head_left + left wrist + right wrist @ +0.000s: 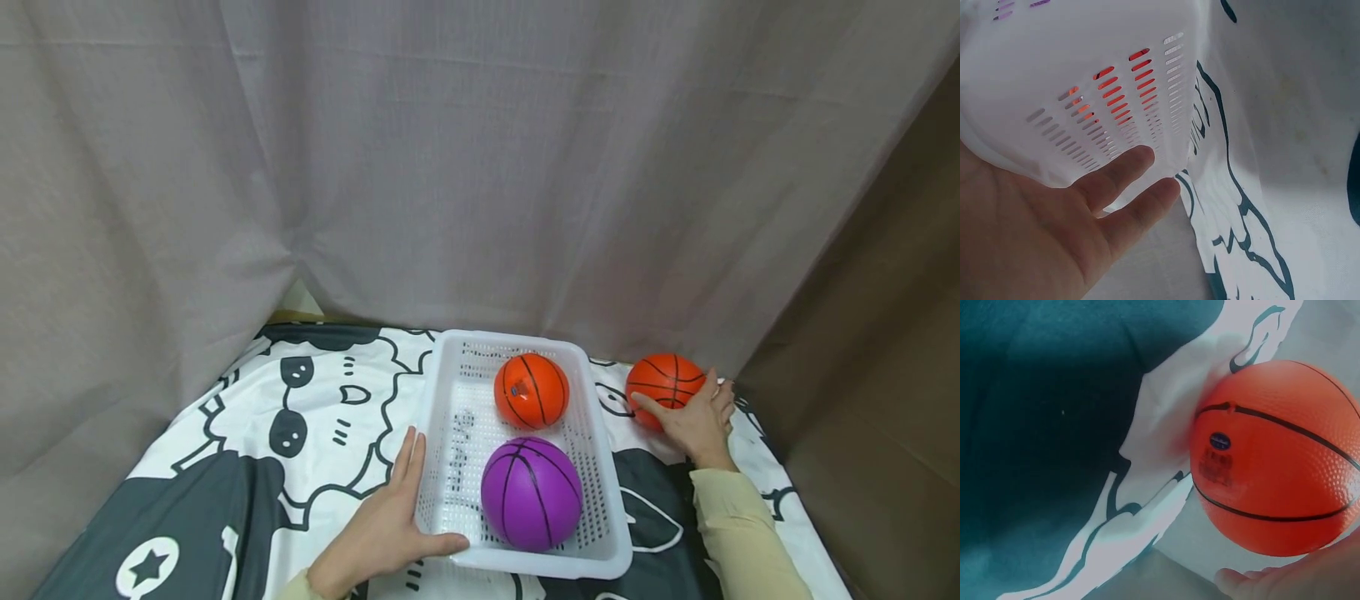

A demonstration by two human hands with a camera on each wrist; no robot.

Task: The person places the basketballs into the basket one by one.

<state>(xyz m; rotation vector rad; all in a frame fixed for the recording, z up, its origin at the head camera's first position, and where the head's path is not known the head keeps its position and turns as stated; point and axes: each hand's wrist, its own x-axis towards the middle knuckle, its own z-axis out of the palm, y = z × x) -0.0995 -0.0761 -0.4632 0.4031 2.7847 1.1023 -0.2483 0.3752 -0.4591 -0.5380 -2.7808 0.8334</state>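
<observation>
A white perforated plastic basket (pixel 452 467) stands on the patterned cloth and holds a small orange basketball (pixel 531 392) behind a larger purple basketball (pixel 531 493). My left hand (pixel 382 523) is at the basket's left near corner, thumb over the rim and fingers straight along the outer wall. In the left wrist view, two fingers (pixel 1129 169) extend beside the slotted side. Right of the basket sits another orange basketball (pixel 660 379). My right hand (pixel 697 421) is at that ball, its thumb across the near side and its fingers extended along the right side.
Black-and-white cartoon cloth (pixel 330 450) covers the table. A grey curtain (pixel 480 167) hangs right behind its far edge, close to the basket and the right-hand ball. Brown fabric (pixel 862 400) hangs along the right side.
</observation>
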